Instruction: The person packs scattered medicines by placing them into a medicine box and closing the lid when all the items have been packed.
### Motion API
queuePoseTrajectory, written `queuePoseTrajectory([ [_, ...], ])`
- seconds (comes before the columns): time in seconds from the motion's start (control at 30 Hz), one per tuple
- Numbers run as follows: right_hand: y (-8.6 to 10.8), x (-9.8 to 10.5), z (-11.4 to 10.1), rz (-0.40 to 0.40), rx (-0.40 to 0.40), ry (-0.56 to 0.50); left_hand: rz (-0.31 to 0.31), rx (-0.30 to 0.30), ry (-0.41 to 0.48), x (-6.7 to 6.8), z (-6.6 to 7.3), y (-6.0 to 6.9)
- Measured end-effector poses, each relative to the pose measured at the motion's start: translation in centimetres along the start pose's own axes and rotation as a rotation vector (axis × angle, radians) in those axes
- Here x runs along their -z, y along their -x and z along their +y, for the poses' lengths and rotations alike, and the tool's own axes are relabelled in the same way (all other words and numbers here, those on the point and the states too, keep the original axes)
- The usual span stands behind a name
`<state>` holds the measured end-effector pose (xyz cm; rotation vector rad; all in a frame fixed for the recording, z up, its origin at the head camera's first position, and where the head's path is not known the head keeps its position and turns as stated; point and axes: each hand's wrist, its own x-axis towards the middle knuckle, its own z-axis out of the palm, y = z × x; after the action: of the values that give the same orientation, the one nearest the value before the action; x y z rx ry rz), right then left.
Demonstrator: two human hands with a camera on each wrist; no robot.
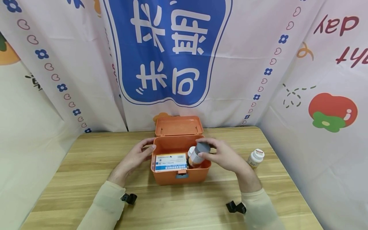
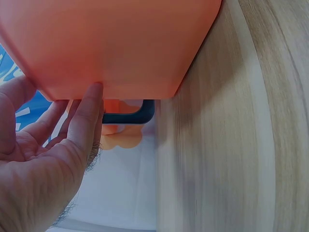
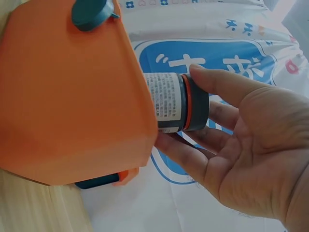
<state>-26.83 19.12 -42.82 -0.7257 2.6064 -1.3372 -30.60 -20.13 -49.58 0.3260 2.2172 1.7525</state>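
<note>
An orange medicine box [image 1: 179, 178] stands with its lid [image 1: 179, 125] raised at the back. My left hand [image 1: 141, 152] touches the box's left side near the back corner; in the left wrist view its fingers [image 2: 84, 116] lie fairly straight against the orange wall. My right hand [image 1: 222, 155] grips a pill bottle [image 1: 196, 158] by its dark grey cap [image 3: 197, 102]. The bottle tilts, its lower part inside the box's right end. Beside it inside is a white-capped bottle [image 1: 191, 150], partly hidden. A white and blue medicine carton [image 1: 171, 162] fills the left part.
Another white pill bottle [image 1: 256, 158] stands on the wooden table [image 1: 184, 207], right of the box beyond my right forearm. A printed cloth [image 1: 244, 80] hangs behind the table's back edge. The box's dark handle [image 2: 130, 117] shows in the left wrist view.
</note>
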Motion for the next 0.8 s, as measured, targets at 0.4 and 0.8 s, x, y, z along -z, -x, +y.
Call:
queuePoseTrajectory([
  [0.4,-0.2,-1.9,-1.7,0.016,0.015,0.270,-0.003,0.000,0.018,0.1,-0.2,-0.2],
  [0.8,-0.7,-3.7,-1.8,0.005,0.026,0.482,-0.006,-0.007,0.012,0.2,-0.1,-0.1],
])
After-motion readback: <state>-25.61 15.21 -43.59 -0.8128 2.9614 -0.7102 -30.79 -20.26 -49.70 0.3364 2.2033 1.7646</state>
